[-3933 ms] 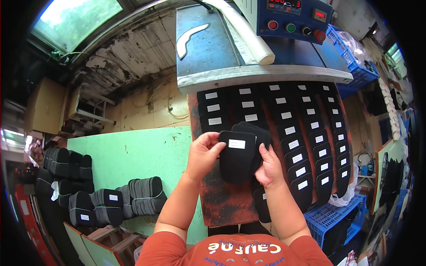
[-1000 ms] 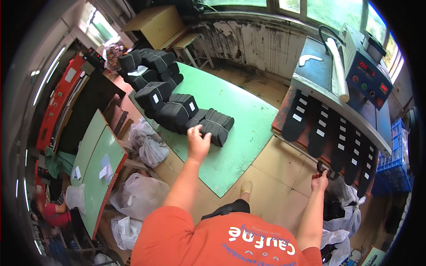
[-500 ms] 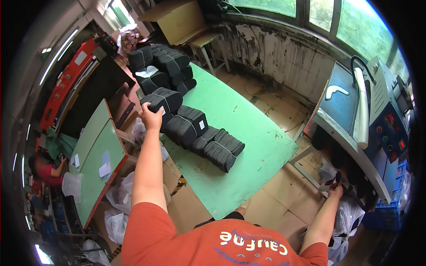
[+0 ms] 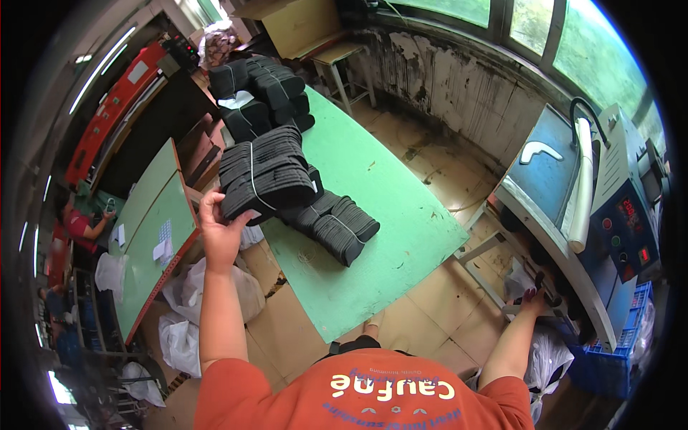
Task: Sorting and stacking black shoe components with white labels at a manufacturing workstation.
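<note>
My left hand is closed on the near end of a bundle of dark, flat curved pads, tied round with a pale string. The bundle is tilted up above the green table, and its far side hides part of the bundles behind it. Another tied bundle of the same pads lies just to its right on the table. My right hand reaches low at the right, under the edge of the press machine, by some dark items. Its fingertips are too small and shadowed to tell what they do.
More dark bundles are piled at the table's far end, one with a white paper. A white curved piece lies on the machine's blue bed. White plastic bags are on the floor at left, a blue crate at right. Another person is at far left.
My left hand has taken hold of the tied bundle and raised it toward me, tipping it up. My right hand stays low under the machine, shifted slightly.
</note>
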`<move>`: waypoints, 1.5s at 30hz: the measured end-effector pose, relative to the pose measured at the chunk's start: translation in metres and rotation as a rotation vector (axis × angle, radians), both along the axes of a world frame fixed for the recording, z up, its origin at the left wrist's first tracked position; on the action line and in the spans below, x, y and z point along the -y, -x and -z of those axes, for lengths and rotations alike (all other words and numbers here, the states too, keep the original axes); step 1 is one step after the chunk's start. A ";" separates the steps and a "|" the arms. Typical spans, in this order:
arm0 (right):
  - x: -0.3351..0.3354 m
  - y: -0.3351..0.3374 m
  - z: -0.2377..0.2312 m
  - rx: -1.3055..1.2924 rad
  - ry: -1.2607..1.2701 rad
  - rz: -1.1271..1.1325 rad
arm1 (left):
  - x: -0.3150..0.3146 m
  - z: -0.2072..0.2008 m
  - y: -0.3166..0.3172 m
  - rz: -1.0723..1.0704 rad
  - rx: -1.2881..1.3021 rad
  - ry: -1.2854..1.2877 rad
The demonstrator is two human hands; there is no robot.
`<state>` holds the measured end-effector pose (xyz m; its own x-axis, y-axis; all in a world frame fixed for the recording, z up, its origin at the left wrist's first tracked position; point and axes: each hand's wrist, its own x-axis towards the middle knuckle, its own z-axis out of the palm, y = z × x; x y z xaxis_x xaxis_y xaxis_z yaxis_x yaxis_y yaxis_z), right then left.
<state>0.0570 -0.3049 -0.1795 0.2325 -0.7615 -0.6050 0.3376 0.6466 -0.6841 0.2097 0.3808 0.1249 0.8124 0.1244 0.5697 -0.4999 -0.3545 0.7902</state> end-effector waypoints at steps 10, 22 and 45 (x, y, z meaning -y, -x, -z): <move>-0.088 -0.056 -0.022 -0.208 -0.141 -0.428 | 0.104 -0.030 0.080 0.562 -0.256 -0.506; -0.310 -0.029 -0.183 0.513 0.749 -1.865 | 0.195 0.010 0.102 0.816 -0.210 -0.851; -0.302 -0.099 -0.116 0.392 -0.240 -1.046 | 0.110 0.173 0.124 0.574 -0.434 -1.221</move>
